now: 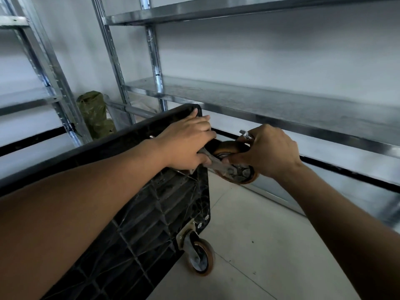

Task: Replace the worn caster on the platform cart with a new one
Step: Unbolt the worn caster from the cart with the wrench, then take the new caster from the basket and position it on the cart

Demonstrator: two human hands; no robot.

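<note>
Two hands, two casters, one cart, two tools, two racks, one bag.

Left rack point(54, 83): galvanised upright with slots, at the far left against a white wall. Bag point(95, 113): green, crumpled, standing on the floor between the racks. A metal tube point(129, 109) runs just beside it, behind the cart.

Cart point(151, 208): black plastic, tipped on its side, ribbed underside facing right. Lower caster point(201, 259): bolted by a plate to the cart's near bottom corner. It has an orange-brown tread, a grey hub and a dull metal fork, and sits at floor point(270, 245) level.

Left hand point(186, 144): fingers spread over the cart's top far corner, thumb pinching the grey tool point(218, 166) against the hand. The grey tool is a flat metal bar slanting down to the right across the upper caster. Its working end is hidden, so its type is unclear.

Upper caster point(231, 147): at the cart's top far corner, between the two hands and partly covered by them. It has the same orange-brown tread, scuffed and dirty, and a grimy grey hub showing at the lower right. Cannot tell whether it is bolted on or loose.

Right hand point(270, 150): fingers curled round the shiny tool point(245, 134), whose bright metal end pokes out above the knuckles. The hand is touching the upper caster's right side.

Right rack point(281, 109): bare steel shelves running along the wall, two seen above the hands and one low behind the right arm.
</note>
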